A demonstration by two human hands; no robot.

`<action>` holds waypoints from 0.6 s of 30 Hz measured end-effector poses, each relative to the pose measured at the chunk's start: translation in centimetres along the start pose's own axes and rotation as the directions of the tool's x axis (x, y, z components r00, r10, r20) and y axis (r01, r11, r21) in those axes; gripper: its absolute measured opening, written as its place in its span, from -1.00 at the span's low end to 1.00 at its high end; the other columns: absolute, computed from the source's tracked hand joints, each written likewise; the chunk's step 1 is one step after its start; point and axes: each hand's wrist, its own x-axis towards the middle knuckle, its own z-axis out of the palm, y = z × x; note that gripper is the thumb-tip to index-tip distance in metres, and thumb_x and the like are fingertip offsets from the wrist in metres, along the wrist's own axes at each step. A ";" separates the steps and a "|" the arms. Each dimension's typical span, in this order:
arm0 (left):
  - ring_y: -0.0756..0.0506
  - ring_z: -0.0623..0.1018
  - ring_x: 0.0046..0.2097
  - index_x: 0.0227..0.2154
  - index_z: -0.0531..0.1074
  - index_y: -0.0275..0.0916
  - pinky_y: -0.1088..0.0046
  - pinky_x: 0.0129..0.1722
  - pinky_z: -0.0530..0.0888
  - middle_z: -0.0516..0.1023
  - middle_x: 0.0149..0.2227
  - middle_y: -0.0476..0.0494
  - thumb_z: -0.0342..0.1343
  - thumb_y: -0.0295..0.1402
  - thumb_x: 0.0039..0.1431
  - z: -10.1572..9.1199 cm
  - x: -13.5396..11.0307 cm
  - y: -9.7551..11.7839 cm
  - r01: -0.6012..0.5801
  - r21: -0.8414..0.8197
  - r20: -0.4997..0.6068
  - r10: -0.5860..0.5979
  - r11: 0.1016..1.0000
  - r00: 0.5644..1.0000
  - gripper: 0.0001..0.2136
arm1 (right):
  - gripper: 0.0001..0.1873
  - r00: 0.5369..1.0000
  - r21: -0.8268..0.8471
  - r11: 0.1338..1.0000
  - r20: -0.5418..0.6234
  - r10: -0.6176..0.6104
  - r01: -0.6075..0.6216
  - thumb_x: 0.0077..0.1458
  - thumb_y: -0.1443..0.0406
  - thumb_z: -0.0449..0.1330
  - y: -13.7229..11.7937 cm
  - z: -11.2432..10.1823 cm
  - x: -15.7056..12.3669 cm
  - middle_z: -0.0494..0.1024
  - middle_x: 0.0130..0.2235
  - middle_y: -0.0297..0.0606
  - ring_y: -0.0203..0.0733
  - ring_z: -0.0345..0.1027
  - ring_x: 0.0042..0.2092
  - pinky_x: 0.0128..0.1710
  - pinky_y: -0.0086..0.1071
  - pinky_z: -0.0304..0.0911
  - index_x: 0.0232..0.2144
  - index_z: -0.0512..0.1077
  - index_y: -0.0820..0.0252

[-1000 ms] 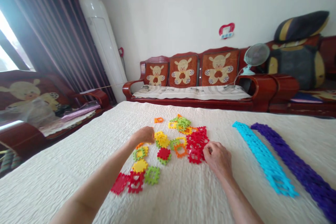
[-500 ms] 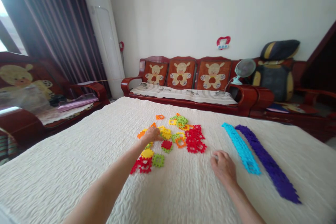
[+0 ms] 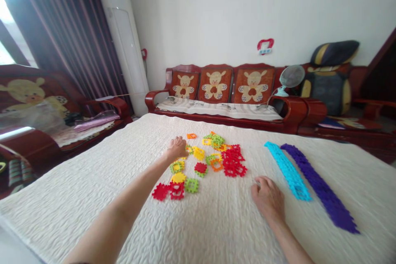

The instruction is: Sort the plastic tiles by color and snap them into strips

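Note:
My left hand point(image 3: 177, 147) reaches over the far left side of a loose spread of toothed plastic building tiles. Its fingers curl down, and what lies in or under them is hidden. Just right of it is a yellow tile point(image 3: 198, 153); nearer me are a yellow-green tile point(image 3: 177, 167), a solid yellow tile point(image 3: 178, 178) and a green tile point(image 3: 192, 185). My right hand point(image 3: 268, 196) rests on the white quilted cover point(image 3: 216, 227), fingers loosely curled with nothing visible in them. It lies between the red tile pile point(image 3: 233, 161) and the light-blue tile row point(image 3: 289, 171).
A long purple tile row point(image 3: 320, 187) lies right of the blue one. Red tiles point(image 3: 168, 191) sit at the near left, green ones point(image 3: 216, 139) farther back. Beyond the table stand a wooden sofa point(image 3: 216, 119) and a small fan point(image 3: 291, 76).
The orange tiles beside my left hand are now out of sight at the hand and wrist. That hand has shifted slightly left and away from me. My right hand stays on the cover.

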 end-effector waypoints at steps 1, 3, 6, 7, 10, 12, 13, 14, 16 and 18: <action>-0.28 0.37 0.09 -0.08 0.45 -0.28 0.19 0.07 0.32 0.41 0.00 -0.34 0.15 -0.17 0.00 -0.5 0.5 0.2 -0.007 0.006 -0.011 0.007 1.000 1.000 -0.57 | -0.75 1.000 -0.002 1.000 0.000 0.002 -0.002 0.11 0.36 0.02 0.0 0.0 0.0 0.52 -0.09 -0.14 -0.08 0.36 -0.08 -0.15 -0.26 0.12 -0.22 0.46 0.23; -0.28 0.38 0.08 -0.08 0.44 -0.29 0.22 0.04 0.34 0.42 -0.01 -0.35 0.12 -0.15 0.03 -1.2 1.8 1.0 -0.015 0.002 -0.032 0.015 1.000 0.999 -0.57 | -0.75 1.000 -0.005 1.000 0.001 0.005 -0.005 0.11 0.36 0.02 0.1 0.1 0.0 0.51 -0.09 -0.14 -0.09 0.36 -0.07 -0.15 -0.26 0.12 -0.21 0.45 0.23; -0.26 0.43 0.04 -0.06 0.44 -0.29 0.30 -0.04 0.40 0.44 -0.03 -0.34 0.07 -0.09 0.08 -1.3 3.5 3.0 -0.019 -0.066 -0.098 0.013 0.998 0.995 -0.56 | -0.74 1.000 -0.008 1.000 0.006 0.002 -0.002 0.12 0.35 0.01 0.1 0.2 0.0 0.51 -0.08 -0.16 -0.09 0.35 -0.06 -0.15 -0.27 0.11 -0.20 0.45 0.24; -0.25 0.44 0.02 -0.06 0.43 -0.29 0.31 -0.06 0.41 0.45 -0.04 -0.33 0.06 -0.07 0.09 -1.1 3.9 3.8 -0.026 -0.096 -0.128 0.014 0.995 0.992 -0.55 | -0.74 1.000 -0.006 1.000 0.009 0.001 -0.001 0.12 0.35 0.01 0.1 0.2 0.0 0.51 -0.08 -0.16 -0.10 0.35 -0.06 -0.15 -0.28 0.10 -0.20 0.45 0.23; -0.23 0.47 0.00 -0.03 0.43 -0.29 0.32 -0.06 0.41 0.48 -0.04 -0.31 0.03 -0.04 0.13 -0.1 3.9 5.5 -0.078 -0.145 -0.162 0.054 0.986 0.985 -0.53 | -0.75 1.000 0.003 1.000 0.016 0.007 -0.007 0.12 0.35 0.01 0.1 0.0 -0.1 0.51 -0.08 -0.19 -0.10 0.34 -0.06 -0.15 -0.28 0.09 -0.20 0.44 0.23; -0.19 0.49 -0.02 -0.07 0.47 -0.25 0.34 -0.05 0.40 0.51 -0.06 -0.26 0.03 -0.09 0.15 0.7 3.3 6.0 -0.123 -0.148 -0.123 0.105 0.981 0.987 -0.59 | -0.76 1.000 0.003 1.000 0.015 0.014 -0.014 0.12 0.36 0.02 0.0 -0.1 -0.1 0.51 -0.08 -0.19 -0.10 0.33 -0.06 -0.16 -0.29 0.08 -0.21 0.44 0.22; -0.17 0.51 -0.04 -0.10 0.50 -0.23 0.37 -0.05 0.40 0.53 -0.09 -0.23 0.03 -0.13 0.16 1.2 2.9 6.2 -0.145 -0.148 -0.095 0.132 0.978 0.987 -0.64 | -0.76 1.000 0.001 1.000 0.016 0.016 -0.016 0.11 0.36 0.02 0.0 -0.2 -0.1 0.51 -0.09 -0.19 -0.10 0.33 -0.07 -0.17 -0.29 0.07 -0.22 0.44 0.22; -0.14 0.52 -0.06 -0.14 0.53 -0.20 0.40 -0.05 0.40 0.55 -0.12 -0.19 0.03 -0.16 0.16 1.6 2.6 6.3 -0.166 -0.149 -0.066 0.158 0.975 0.985 -0.68 | -0.76 1.000 -0.002 1.000 0.018 0.018 -0.018 0.11 0.36 0.03 -0.1 -0.2 -0.1 0.51 -0.09 -0.19 -0.10 0.33 -0.08 -0.17 -0.29 0.07 -0.22 0.45 0.22; -0.11 0.53 -0.08 -0.17 0.55 -0.16 0.44 -0.05 0.41 0.57 -0.15 -0.15 0.03 -0.21 0.16 2.4 2.1 6.5 -0.201 -0.144 -0.021 0.200 0.969 0.980 -0.72 | -0.77 0.999 -0.008 1.000 0.024 0.022 -0.022 0.10 0.37 0.04 -0.2 -0.3 -0.1 0.52 -0.10 -0.19 -0.11 0.33 -0.08 -0.16 -0.29 0.06 -0.22 0.45 0.22; -0.12 0.52 -0.05 -0.13 0.54 -0.15 0.44 -0.04 0.41 0.56 -0.11 -0.16 0.02 -0.24 0.17 3.0 2.0 6.6 -0.217 -0.133 0.008 0.220 0.967 0.975 -0.71 | -0.76 0.999 -0.010 1.000 0.026 0.029 -0.029 0.10 0.37 0.04 -0.3 -0.3 0.0 0.52 -0.10 -0.19 -0.11 0.33 -0.08 -0.15 -0.29 0.06 -0.22 0.46 0.23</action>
